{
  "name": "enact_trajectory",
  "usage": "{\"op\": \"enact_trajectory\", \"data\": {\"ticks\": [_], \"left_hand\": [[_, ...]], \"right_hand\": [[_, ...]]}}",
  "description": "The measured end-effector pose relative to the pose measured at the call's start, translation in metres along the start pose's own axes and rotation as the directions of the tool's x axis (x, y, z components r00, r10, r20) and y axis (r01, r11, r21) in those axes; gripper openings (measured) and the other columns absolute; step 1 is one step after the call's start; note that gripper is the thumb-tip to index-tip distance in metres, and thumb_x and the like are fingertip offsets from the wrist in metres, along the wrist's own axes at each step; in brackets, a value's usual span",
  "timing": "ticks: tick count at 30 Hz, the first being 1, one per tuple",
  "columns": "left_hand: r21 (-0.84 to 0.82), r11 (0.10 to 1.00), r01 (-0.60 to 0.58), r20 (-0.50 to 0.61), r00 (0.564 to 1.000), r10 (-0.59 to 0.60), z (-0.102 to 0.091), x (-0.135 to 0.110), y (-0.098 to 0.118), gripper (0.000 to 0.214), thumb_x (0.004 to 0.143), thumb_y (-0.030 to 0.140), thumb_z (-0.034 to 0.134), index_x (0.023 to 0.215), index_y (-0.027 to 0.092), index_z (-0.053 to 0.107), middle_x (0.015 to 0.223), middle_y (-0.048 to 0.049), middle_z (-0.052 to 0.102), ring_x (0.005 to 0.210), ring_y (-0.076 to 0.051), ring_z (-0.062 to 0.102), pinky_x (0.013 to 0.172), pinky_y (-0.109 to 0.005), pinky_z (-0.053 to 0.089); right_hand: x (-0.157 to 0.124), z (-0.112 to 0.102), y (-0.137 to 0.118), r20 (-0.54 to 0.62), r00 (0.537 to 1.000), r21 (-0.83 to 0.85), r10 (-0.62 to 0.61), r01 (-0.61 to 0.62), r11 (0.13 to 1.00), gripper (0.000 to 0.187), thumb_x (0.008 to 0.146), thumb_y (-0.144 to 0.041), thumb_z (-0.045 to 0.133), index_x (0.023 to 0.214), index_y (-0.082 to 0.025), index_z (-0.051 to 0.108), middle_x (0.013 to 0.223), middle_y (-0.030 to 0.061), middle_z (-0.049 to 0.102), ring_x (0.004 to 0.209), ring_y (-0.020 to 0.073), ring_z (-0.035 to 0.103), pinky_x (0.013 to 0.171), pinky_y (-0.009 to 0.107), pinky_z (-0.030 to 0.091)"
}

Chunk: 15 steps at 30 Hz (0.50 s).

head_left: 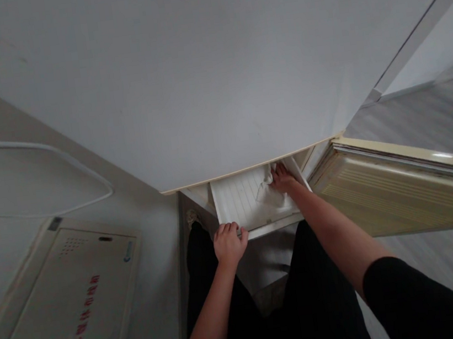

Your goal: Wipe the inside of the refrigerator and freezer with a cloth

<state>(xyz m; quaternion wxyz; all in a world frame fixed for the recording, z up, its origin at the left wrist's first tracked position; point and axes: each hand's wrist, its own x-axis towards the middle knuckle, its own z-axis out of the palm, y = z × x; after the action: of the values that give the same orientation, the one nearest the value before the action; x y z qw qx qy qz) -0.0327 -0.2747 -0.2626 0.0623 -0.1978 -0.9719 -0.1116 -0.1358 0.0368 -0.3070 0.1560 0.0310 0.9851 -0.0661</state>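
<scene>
A white ribbed drawer [238, 198] sticks out from under the upper door of a fridge. My left hand [228, 242] grips its front edge near the left corner, with the fingers curled over the rim. Inside, toward the right back, my right hand [282, 179] presses on a crumpled white cloth [270, 193], which could also be tissue. Part of it lies spread on the drawer floor, and the rest is bunched beside the fingers. Dark specks of dirt [269, 221] show along the drawer's front inner edge.
The fridge's lower door [404, 185] stands open at the right. Above the drawer is the upper door's white face [215, 82]. A wall box [72, 301] with red lettering is at the left, below a white cable [52, 150]. My legs [309, 292] straddle the space before the drawer.
</scene>
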Motion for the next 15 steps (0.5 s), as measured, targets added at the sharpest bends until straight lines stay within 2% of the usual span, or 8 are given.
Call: {"op": "enact_trajectory", "data": {"ticks": [2,4,7,10,12,13,15], "left_hand": [[-0.001,1.0,0.002,0.005,1.0,-0.002,-0.001,0.0,0.001,0.017,0.09,0.029,0.052,0.077,0.023,0.063,0.082,-0.0061,0.069,0.091,-0.026,0.062,0.079,-0.038,0.042],[-0.001,1.0,0.004,0.01,1.0,-0.004,-0.002,0.0,0.001,0.017,0.089,0.029,0.052,0.078,0.023,0.063,0.082,-0.006,0.069,0.091,-0.026,0.062,0.078,-0.038,0.043],[-0.001,1.0,0.003,0.017,1.0,-0.003,-0.002,0.0,0.002,0.018,0.09,0.029,0.051,0.079,0.023,0.063,0.084,-0.0064,0.07,0.093,-0.026,0.062,0.08,-0.038,0.043],[0.004,1.0,-0.005,0.02,1.0,0.005,-0.002,0.0,0.001,0.018,0.091,0.03,0.051,0.08,0.023,0.063,0.086,-0.0067,0.07,0.094,-0.026,0.063,0.081,-0.038,0.043],[0.01,1.0,-0.009,0.022,1.0,0.009,-0.001,0.001,0.0,0.018,0.091,0.03,0.05,0.081,0.023,0.063,0.086,-0.0068,0.07,0.094,-0.026,0.063,0.081,-0.038,0.043],[0.011,1.0,-0.013,0.023,1.0,0.013,0.0,0.001,-0.001,0.017,0.091,0.03,0.05,0.082,0.023,0.063,0.087,-0.0069,0.071,0.094,-0.027,0.063,0.08,-0.038,0.043],[0.012,1.0,-0.023,0.024,0.999,0.022,0.0,0.0,-0.002,0.017,0.091,0.03,0.05,0.082,0.024,0.063,0.087,-0.0069,0.071,0.094,-0.027,0.063,0.08,-0.039,0.043]], "right_hand": [[0.009,0.004,-0.018,-0.048,0.996,-0.007,0.072,-0.072,0.997,0.081,0.1,-0.047,0.039,0.163,-0.002,0.013,0.165,0.0274,-0.001,0.153,0.047,0.001,0.121,0.062,0.009],[0.019,0.005,-0.048,-0.046,0.996,0.008,0.076,-0.076,0.997,0.09,0.098,-0.06,0.04,0.165,-0.008,0.008,0.165,0.0257,-0.007,0.151,0.0512,-0.003,0.118,0.068,0.008],[0.031,0.006,-0.109,0.014,0.997,0.025,-0.081,0.08,0.996,0.101,0.092,-0.071,0.048,0.165,-0.015,0.007,0.166,0.0213,-0.008,0.15,0.0514,-0.01,0.117,0.069,0.001],[0.032,0.014,-0.163,0.051,0.957,0.019,-0.286,0.285,0.958,0.108,0.084,-0.069,0.061,0.165,-0.019,0.011,0.166,0.0162,-0.014,0.15,0.047,-0.016,0.118,0.068,-0.004],[0.028,0.022,-0.179,0.099,0.924,0.013,-0.37,0.371,0.929,0.106,0.083,-0.065,0.063,0.165,-0.017,0.016,0.166,0.0138,-0.014,0.152,0.0423,-0.016,0.12,0.065,-0.004],[0.026,0.025,-0.178,0.118,0.908,0.009,-0.402,0.404,0.915,0.108,0.081,-0.065,0.066,0.165,-0.018,0.017,0.167,0.0126,-0.013,0.153,0.0406,-0.015,0.12,0.064,-0.004],[0.019,0.029,-0.16,0.134,0.887,-0.004,-0.442,0.446,0.895,0.12,0.072,-0.066,0.076,0.165,-0.023,0.013,0.167,0.0107,-0.012,0.154,0.0401,-0.013,0.12,0.066,-0.003]]}}
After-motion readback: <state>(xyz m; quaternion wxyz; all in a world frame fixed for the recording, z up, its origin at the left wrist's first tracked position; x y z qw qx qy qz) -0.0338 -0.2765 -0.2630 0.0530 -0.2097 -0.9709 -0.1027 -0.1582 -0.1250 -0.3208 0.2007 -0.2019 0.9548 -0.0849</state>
